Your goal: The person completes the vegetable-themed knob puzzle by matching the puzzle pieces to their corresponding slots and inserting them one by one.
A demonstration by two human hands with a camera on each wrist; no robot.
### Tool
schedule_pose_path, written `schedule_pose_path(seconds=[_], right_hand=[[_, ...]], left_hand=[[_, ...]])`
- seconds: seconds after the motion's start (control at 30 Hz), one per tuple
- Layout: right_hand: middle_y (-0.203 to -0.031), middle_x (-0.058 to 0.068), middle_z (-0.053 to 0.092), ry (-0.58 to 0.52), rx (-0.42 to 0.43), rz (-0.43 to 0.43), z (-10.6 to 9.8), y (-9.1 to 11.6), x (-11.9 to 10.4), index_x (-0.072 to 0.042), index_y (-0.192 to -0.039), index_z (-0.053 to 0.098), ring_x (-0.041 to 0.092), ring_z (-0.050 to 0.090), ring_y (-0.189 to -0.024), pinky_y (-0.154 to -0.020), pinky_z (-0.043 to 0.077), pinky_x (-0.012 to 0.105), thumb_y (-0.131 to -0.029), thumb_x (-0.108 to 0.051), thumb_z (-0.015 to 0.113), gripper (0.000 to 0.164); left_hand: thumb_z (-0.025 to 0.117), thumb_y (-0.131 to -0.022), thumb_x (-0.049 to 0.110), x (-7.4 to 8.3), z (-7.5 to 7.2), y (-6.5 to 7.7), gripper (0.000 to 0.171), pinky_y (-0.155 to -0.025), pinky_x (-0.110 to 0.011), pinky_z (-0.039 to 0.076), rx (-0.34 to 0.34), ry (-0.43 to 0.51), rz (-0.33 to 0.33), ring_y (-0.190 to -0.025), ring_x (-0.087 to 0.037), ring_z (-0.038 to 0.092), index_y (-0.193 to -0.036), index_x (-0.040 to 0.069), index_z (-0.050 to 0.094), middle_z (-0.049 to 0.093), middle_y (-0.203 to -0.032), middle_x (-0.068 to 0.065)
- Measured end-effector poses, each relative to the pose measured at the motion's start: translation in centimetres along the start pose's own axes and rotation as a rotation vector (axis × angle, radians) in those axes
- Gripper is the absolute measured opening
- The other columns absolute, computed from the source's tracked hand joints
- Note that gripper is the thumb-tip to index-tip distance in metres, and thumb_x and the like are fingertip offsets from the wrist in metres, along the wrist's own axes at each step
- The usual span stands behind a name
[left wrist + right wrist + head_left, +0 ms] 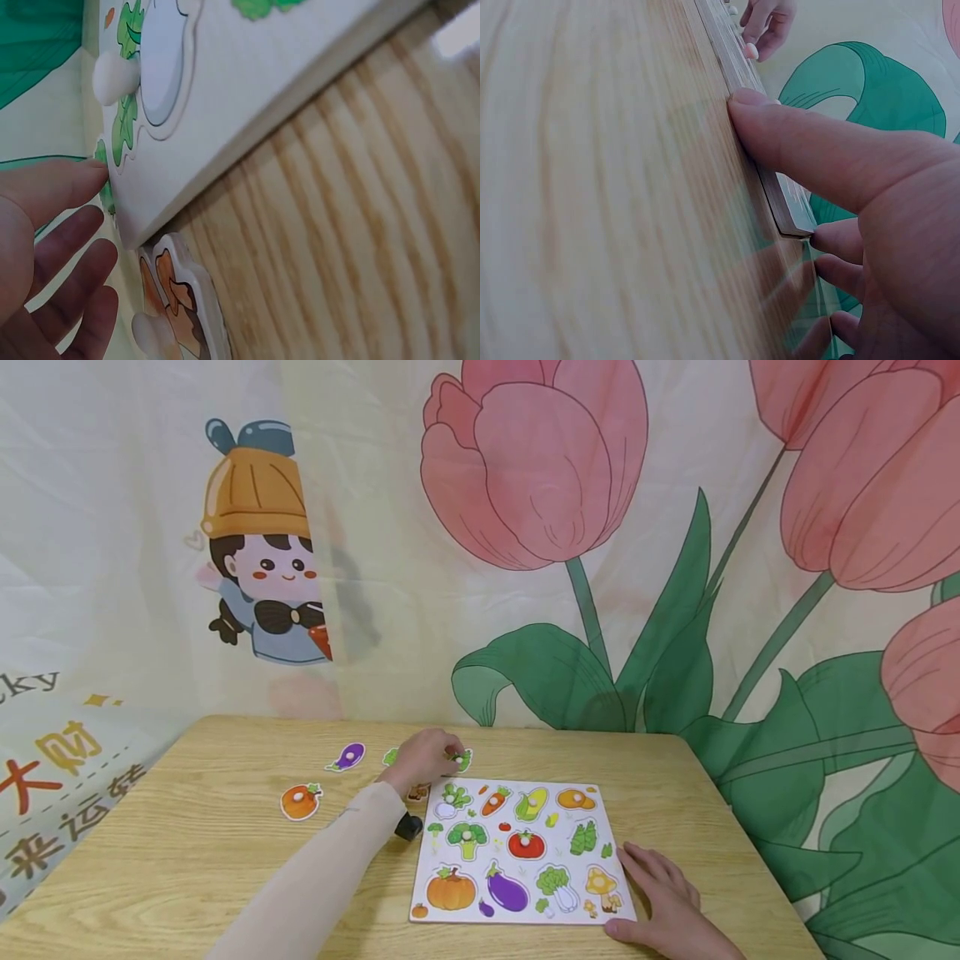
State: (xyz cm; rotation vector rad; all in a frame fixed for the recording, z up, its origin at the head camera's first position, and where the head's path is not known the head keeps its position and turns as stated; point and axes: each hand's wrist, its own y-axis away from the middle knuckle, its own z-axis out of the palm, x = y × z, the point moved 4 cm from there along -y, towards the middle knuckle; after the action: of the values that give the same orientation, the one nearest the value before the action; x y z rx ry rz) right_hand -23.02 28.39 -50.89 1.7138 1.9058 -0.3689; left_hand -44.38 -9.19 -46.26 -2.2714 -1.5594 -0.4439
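A light wood-grain table (pixel 187 852) stands before a cloth backdrop (pixel 675 568) printed with large pink tulips and a cartoon child in an orange hat. In the head view a white puzzle board (pixel 521 852) of vegetable pieces lies on the table. The left hand (pixel 423 758) reaches past the board's far left corner, its fingers curled down over a small green-and-white piece (pixel 461 760) with a white knob; whether the fingertips actually pinch the knob cannot be told from here. Just on the near side of that hand lies a brown piece (pixel 417 792), beside the board's edge. Further out from the hand lie a purple eggplant piece (pixel 347 757) and, nearer the person, an orange piece (pixel 301 801). The right hand (pixel 663 902) rests at the board's near right corner, fingers straight and flat along the right edge, thumb against the near edge.

In the left wrist view the left hand's fingers (pixel 60 247) are loosely spread, the uppermost fingertip touching a green leafy piece (pixel 105 191) just off the board's corner (pixel 247 97). Below the fingers lies the brown piece (pixel 176 300) with its white knob, on the table beside the board.

In the right wrist view the right hand's thumb (pixel 795 139) presses along the board's thin edge (pixel 750 127), the other fingers (pixel 844 240) lying relaxed beyond the corner. The left hand (pixel 765 22) shows at the far end.
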Motion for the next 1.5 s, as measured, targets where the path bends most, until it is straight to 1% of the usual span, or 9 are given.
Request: schedule_pose_path(seconds=[0.2, 0.33, 0.5, 0.7, 0.83, 0.93, 1.07, 1.33, 1.5], right_hand=[[-0.171, 0.014, 0.029, -0.004, -0.002, 0.006, 0.0, 0.1, -0.1, -0.011, -0.165, 0.038, 0.052, 0.015, -0.154, -0.108, 0.02, 0.08, -0.083, -0.059, 0.086, 0.106], [-0.171, 0.014, 0.029, 0.002, -0.003, 0.008, 0.0, 0.1, -0.1, -0.011, -0.165, 0.038, 0.052, 0.016, -0.154, -0.108, 0.02, 0.081, -0.083, -0.059, 0.086, 0.107], [-0.171, 0.014, 0.029, 0.016, -0.001, -0.008, 0.1, 0.1, 0.0, -0.011, -0.165, 0.038, 0.051, 0.017, -0.153, -0.107, 0.02, 0.081, -0.083, -0.059, 0.085, 0.106], [-0.171, 0.013, 0.029, 0.022, -0.001, -0.004, 0.1, -0.1, 0.1, -0.011, -0.165, 0.038, 0.051, 0.018, -0.153, -0.107, 0.021, 0.081, -0.083, -0.059, 0.085, 0.107], [-0.171, 0.012, 0.029, 0.033, 0.002, 0.001, 0.1, -0.2, 0.1, -0.01, -0.164, 0.039, 0.051, 0.018, -0.153, -0.108, 0.022, 0.08, -0.082, -0.06, 0.086, 0.107], [-0.171, 0.012, 0.029, 0.036, 0.005, 0.007, 0.2, -0.2, 0.1, -0.01, -0.164, 0.04, 0.051, 0.018, -0.153, -0.109, 0.021, 0.079, -0.081, -0.06, 0.086, 0.107], [-0.171, 0.011, 0.029, 0.036, 0.01, 0.013, 0.2, -0.3, 0.2, -0.01, -0.164, 0.04, 0.051, 0.018, -0.153, -0.11, 0.02, 0.079, -0.08, -0.061, 0.086, 0.109], [-0.17, 0.012, 0.03, 0.04, 0.009, -0.003, 0.2, -0.3, 0.3, -0.01, -0.164, 0.041, 0.051, 0.019, -0.153, -0.109, 0.022, 0.079, -0.082, -0.06, 0.086, 0.106], [-0.171, 0.012, 0.03, 0.04, 0.007, -0.005, 0.2, -0.2, 0.2, -0.01, -0.164, 0.04, 0.05, 0.019, -0.153, -0.109, 0.021, 0.08, -0.082, -0.06, 0.086, 0.106]], left_hand=[[0.081, -0.093, 0.017, -0.1, 0.0, 0.0, 0.018, -0.093, -0.046, 0.054, 0.001, 0.003, 0.004, -0.098, -0.02, 0.064, -0.111, 0.017, 0.081, 0.075, -0.107, 0.0], [0.081, -0.095, 0.017, -0.2, 0.1, -0.1, 0.013, -0.09, -0.045, 0.054, 0.014, -0.01, 0.02, -0.094, -0.019, 0.063, -0.108, 0.017, 0.081, 0.075, -0.103, 0.002], [0.08, -0.096, 0.018, -0.4, 0.4, -0.3, 0.008, -0.09, -0.045, 0.054, 0.031, -0.028, 0.027, -0.094, -0.018, 0.064, -0.104, 0.018, 0.08, 0.075, -0.101, 0.003], [0.079, -0.097, 0.02, -0.5, 0.5, -0.4, 0.004, -0.087, -0.044, 0.054, 0.042, -0.048, 0.038, -0.091, -0.017, 0.063, -0.101, 0.019, 0.08, 0.074, -0.097, 0.004], [0.079, -0.098, 0.02, -0.5, 0.3, -0.3, 0.004, -0.085, -0.043, 0.054, 0.045, -0.05, 0.047, -0.09, -0.016, 0.063, -0.101, 0.018, 0.079, 0.074, -0.097, 0.003], [0.079, -0.098, 0.019, -0.3, -0.2, -0.2, 0.004, -0.085, -0.044, 0.054, 0.056, -0.031, 0.045, -0.09, -0.017, 0.064, -0.102, 0.017, 0.08, 0.074, -0.098, 0.002], [0.078, -0.098, 0.019, 0.3, -0.6, -0.1, 0.005, -0.086, -0.042, 0.054, 0.07, -0.024, 0.043, -0.092, -0.017, 0.065, -0.103, 0.018, 0.08, 0.075, -0.1, 0.002], [0.08, -0.097, 0.023, 3.1, -1.7, 0.3, 0.006, -0.081, -0.039, 0.053, 0.075, -0.062, 0.093, -0.089, -0.015, 0.064, -0.1, 0.018, 0.08, 0.074, -0.098, 0.004], [0.082, -0.096, 0.025, 4.1, -1.9, 0.5, 0.007, -0.079, -0.037, 0.054, 0.083, -0.087, 0.111, -0.088, -0.013, 0.064, -0.099, 0.019, 0.08, 0.074, -0.096, 0.007]])
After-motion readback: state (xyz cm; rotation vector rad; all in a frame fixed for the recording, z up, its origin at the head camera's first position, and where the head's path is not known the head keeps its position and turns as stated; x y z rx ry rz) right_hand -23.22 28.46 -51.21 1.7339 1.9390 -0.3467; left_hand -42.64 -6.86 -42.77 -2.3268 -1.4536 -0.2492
